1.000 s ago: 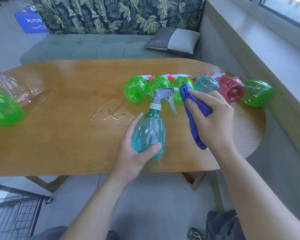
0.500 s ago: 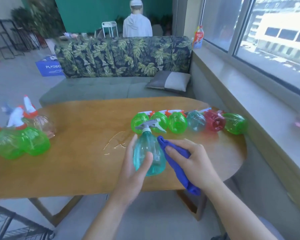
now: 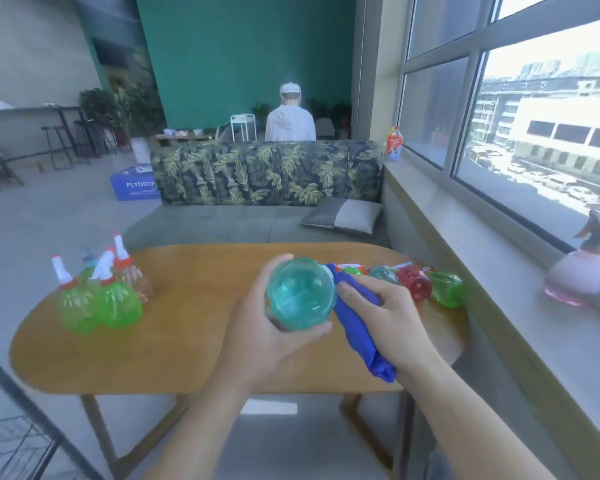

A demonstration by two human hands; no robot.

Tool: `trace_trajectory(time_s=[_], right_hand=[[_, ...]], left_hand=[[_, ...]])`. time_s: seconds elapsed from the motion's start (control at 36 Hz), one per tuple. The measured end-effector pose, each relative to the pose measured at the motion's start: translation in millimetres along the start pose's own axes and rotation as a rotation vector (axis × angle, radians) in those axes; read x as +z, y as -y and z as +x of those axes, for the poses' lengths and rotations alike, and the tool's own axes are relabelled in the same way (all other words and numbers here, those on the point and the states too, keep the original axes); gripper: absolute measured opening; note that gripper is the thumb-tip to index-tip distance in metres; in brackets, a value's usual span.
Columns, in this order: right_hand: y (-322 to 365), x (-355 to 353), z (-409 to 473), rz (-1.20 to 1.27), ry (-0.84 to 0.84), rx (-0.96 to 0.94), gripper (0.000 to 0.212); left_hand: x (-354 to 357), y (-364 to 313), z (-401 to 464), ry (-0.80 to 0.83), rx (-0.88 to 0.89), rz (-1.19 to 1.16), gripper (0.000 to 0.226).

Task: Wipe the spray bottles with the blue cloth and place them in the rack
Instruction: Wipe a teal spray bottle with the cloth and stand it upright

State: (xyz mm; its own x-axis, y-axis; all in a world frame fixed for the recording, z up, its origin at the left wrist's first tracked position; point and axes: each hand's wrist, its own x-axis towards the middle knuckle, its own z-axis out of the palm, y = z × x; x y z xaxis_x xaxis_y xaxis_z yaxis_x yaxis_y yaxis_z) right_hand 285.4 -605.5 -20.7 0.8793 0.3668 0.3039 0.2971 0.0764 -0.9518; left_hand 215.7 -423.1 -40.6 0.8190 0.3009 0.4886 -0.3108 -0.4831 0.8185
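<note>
My left hand (image 3: 257,337) grips a teal spray bottle (image 3: 300,297), lifted above the wooden table (image 3: 187,323) with its round base turned toward me; its nozzle is hidden behind it. My right hand (image 3: 392,317) holds the bunched blue cloth (image 3: 357,327) against the bottle's right side. A row of bottles lies on the table's right end behind my hands: a teal one (image 3: 383,274), a red one (image 3: 414,284) and a green one (image 3: 447,289). Upright green bottles (image 3: 97,306) with white and orange nozzles stand at the left end. The black wire rack (image 3: 14,438) shows at the bottom left.
A leaf-patterned sofa (image 3: 267,171) with a grey cushion (image 3: 343,216) stands behind the table. A long window sill (image 3: 499,289) runs along the right, with a pink duck figure (image 3: 579,271) on it. A person in white (image 3: 290,119) sits far behind the sofa.
My left hand has raised the teal bottle and tipped it so its base faces me. My right hand with the cloth has moved along its side. My view has tilted upward.
</note>
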Motion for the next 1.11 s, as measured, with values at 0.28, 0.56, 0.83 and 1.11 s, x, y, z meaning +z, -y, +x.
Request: trace_trajectory(time_s=[0.28, 0.56, 0.83, 1.11], right_hand=[[92.4, 0.0, -19.9, -0.544, -0.114, -0.658, 0.024], [141.2, 11.9, -24.7, -0.891, -0.290, -0.903, 0.025], [162.0, 51.2, -51.6, -0.942, -0.113, -1.073, 0.019], [156.2, 22.0, -62.9, -1.016, -0.201, -1.037, 0.023]], left_hand=[[-27.5, -53.3, 9.2, -0.144, 0.122, 0.064, 0.099], [-57.4, -93.6, 6.1, -0.176, 0.244, 0.165, 0.099], [-67.3, -112.8, -0.5, -0.189, 0.227, 0.146, 0.063], [-85.0, -120.8, -7.3, -0.223, 0.299, 0.143, 0.097]])
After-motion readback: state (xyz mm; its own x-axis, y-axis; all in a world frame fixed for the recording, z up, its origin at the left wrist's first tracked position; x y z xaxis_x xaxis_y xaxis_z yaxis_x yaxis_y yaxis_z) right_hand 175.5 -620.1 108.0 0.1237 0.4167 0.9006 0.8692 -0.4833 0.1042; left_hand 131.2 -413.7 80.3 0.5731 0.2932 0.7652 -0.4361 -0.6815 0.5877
